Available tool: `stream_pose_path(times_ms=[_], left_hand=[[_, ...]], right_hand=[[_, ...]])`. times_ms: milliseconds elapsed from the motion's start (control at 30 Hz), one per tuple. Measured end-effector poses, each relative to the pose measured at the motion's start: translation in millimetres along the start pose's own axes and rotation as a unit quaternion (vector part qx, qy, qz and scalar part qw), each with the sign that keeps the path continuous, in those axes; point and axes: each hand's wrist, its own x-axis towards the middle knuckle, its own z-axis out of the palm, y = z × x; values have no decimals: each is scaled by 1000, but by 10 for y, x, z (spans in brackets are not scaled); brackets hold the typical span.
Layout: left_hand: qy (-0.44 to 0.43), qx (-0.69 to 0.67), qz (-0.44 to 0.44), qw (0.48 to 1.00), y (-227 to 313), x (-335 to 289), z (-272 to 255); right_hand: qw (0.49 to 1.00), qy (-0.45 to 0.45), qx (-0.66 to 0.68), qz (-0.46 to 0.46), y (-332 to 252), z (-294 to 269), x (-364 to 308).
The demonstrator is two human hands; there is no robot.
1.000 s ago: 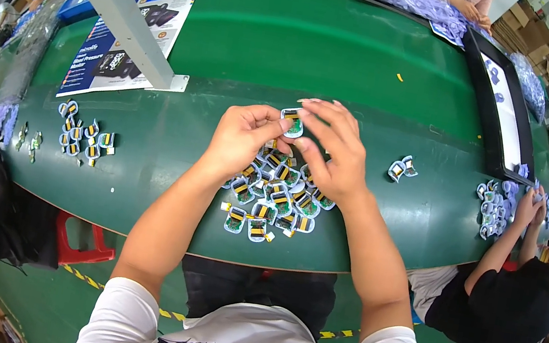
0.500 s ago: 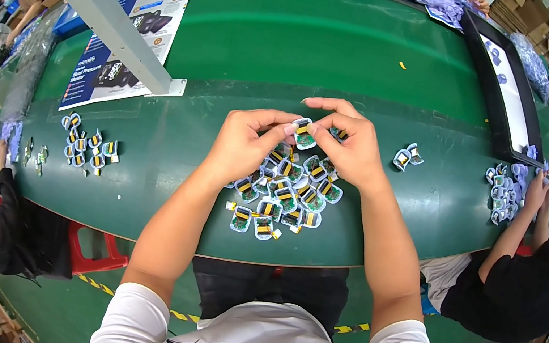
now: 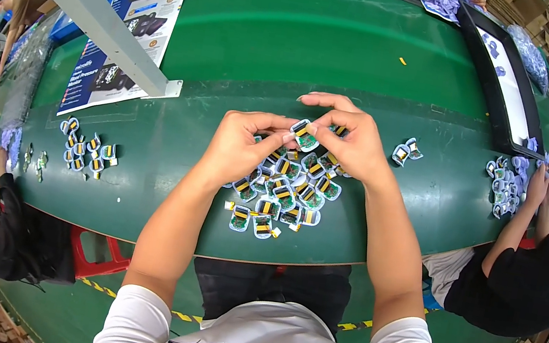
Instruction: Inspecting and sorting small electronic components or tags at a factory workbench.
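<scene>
The left hand [image 3: 241, 142] and right hand [image 3: 359, 144] pinch 1 small circuit unit [image 3: 306, 140] between their fingertips, 1 hand per side, by the pile's [image 3: 283, 191] far edge.

Two-handed pinch grip.
Bare left hand [image 3: 244, 145] and bare right hand [image 3: 354, 145] nearly meet, thumbs inward, right upper finger [image 3: 327, 99] extended; bare forearms [image 3: 180, 217] converge forward.

Green floor [image 3: 64, 300] — red stool [image 3: 101, 269], apparently
</scene>
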Motion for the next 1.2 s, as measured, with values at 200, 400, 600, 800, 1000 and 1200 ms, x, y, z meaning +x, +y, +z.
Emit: stream_pose_path(times_ms=[200, 400, 600, 800, 1000, 1200], left_hand=[[4, -1, 19, 1000, -22, 2, 1], [-13, -11, 3, 1000, -43, 7, -28], [-15, -17, -8, 1000, -3, 1, -19], [-12, 9, 16, 1000, -25, 7, -48], [33, -29, 22, 999, -70, 42, -3], [25, -141, -34, 989, -150, 62, -59]], right_hand=[[1000, 14, 0, -11, -20, -9, -9], [1000, 1, -10, 0, -3, -9, -2], [999, -2, -27, -25, 19, -12, -2], [998, 5, -26, -60, 27, 45, 13], [998, 55, -3, -36, 20, 171, -12], [946, 129, -245, -170, -126, 167, 12]])
